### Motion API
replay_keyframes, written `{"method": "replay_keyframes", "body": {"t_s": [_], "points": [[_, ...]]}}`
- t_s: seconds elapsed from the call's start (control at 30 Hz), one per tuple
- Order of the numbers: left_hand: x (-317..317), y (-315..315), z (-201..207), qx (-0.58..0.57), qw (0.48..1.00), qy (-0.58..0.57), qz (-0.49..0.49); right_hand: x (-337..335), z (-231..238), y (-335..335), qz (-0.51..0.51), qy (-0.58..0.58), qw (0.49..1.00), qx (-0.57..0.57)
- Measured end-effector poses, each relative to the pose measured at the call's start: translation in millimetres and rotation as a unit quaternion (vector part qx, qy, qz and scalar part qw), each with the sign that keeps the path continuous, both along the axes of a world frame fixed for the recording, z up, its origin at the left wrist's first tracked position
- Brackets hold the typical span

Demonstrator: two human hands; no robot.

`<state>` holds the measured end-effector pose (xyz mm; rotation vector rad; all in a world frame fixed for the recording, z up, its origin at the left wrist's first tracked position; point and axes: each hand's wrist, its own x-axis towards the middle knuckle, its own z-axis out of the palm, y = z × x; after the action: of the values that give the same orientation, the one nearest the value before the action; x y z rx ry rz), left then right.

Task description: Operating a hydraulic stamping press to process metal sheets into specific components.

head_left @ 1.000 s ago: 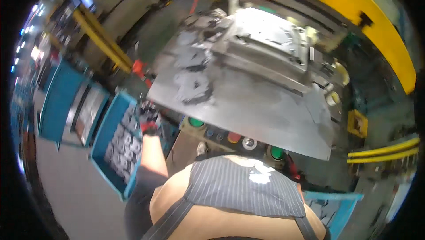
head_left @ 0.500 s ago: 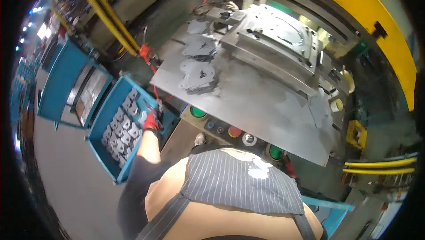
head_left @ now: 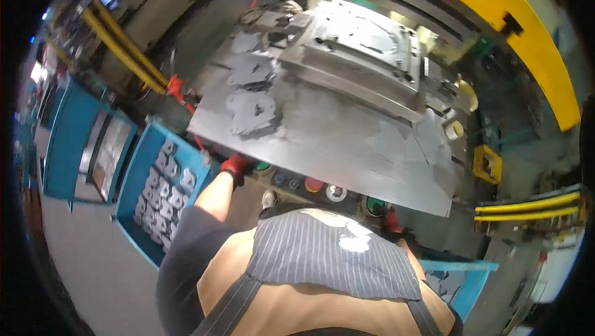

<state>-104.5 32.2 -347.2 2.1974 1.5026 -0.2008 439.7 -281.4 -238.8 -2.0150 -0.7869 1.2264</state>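
My left hand (head_left: 234,165), in a red glove, is at the front edge of the steel table, next to the left green button (head_left: 263,166). Its fingers reach toward that button, with no part seen in them; contact is unclear. Beside the right green button (head_left: 374,205) is my right hand (head_left: 392,221), also red-gloved, its fingers too dark and small to read. Flat grey metal plates (head_left: 165,203) lie in rows inside the blue bin (head_left: 133,237) at my left. One plate (head_left: 188,179) sits near the bin's right wall.
Stacks of grey sheet blanks (head_left: 253,110) stand on the left of the steel table (head_left: 328,131). Behind it is a metal die (head_left: 353,42) under a yellow press frame (head_left: 533,39). A red button (head_left: 313,185) sits between the green ones. Another blue bin (head_left: 474,292) is at lower right.
My left hand has left the blue bin and moved right to the left green button. A plate now lies where it was in the bin. My right hand shows more beside its button.
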Motion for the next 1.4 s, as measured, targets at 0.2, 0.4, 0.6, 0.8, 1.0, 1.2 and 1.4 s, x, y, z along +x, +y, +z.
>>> {"method": "replay_keyframes", "body": {"t_s": [0.2, 0.4, 0.6, 0.8, 1.0, 1.2, 1.4], "points": [[26, -8, 31, -0.178, 0.916, -0.198, 0.3, 46, -78, -8, -0.071, 0.26, 0.963, -0.012], [39, -18, 52, -0.102, 0.897, -0.301, 0.307, 45, -40, -13, 0.145, -0.038, 0.983, 0.103], [59, -36, 122, -0.117, 0.883, -0.326, 0.316, 38, -30, -13, 0.236, -0.176, 0.948, 0.122], [32, -55, 87, -0.205, 0.786, -0.433, 0.391, 49, -66, -27, 0.237, -0.122, 0.958, 0.106], [-33, -87, 64, -0.133, 0.426, -0.698, 0.559, 79, -103, -96, 0.14, -0.404, 0.879, 0.209], [-67, -83, 123, 0.262, 0.568, -0.569, 0.533, -18, 35, -30, -0.129, -0.193, 0.962, 0.144], [49, -33, 286, -0.066, 0.683, -0.667, 0.291, -36, 0, -8, -0.17, -0.274, 0.925, 0.199]]}}
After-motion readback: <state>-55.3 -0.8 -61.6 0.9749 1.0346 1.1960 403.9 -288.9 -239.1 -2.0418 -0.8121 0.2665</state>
